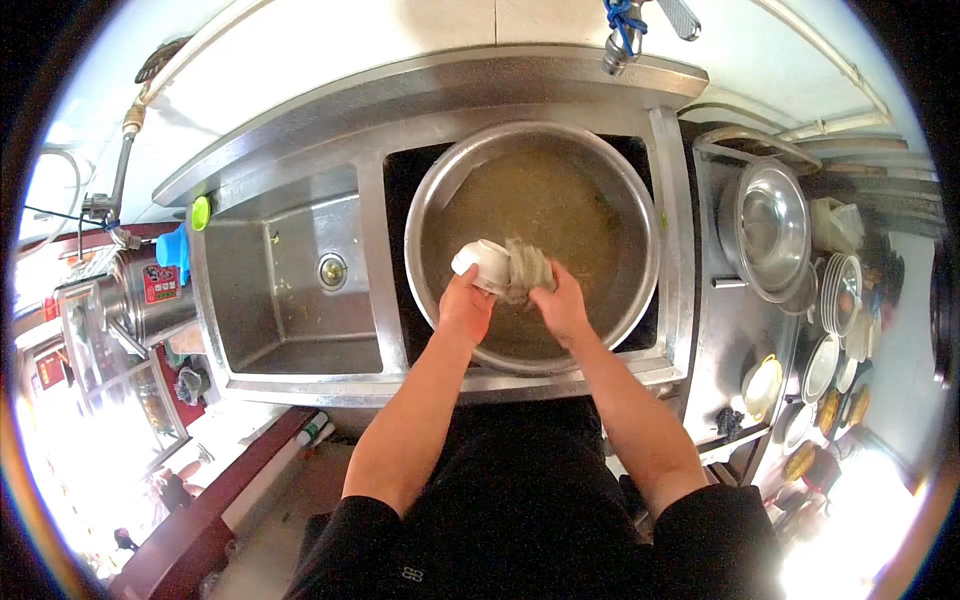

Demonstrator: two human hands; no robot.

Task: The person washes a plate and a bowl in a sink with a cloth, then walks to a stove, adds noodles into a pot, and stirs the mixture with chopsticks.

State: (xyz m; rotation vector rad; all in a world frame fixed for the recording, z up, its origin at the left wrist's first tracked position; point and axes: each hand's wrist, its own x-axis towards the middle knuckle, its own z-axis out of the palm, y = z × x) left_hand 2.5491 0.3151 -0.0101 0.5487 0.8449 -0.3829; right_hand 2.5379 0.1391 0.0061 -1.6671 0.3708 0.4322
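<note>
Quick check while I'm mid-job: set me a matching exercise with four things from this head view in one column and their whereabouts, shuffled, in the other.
Things
1. White bowl
2. Pale cloth-like wad, blurred
3. Round drain
4. Tap with blue tie

Whereabouts
A. In the floor of the left-side sink
B. Held in the right hand
C. At the picture's top edge, beyond the large metal basin
D. Held in the left hand

Pairs: 1-D, 2-B, 3-A, 4-C
</note>
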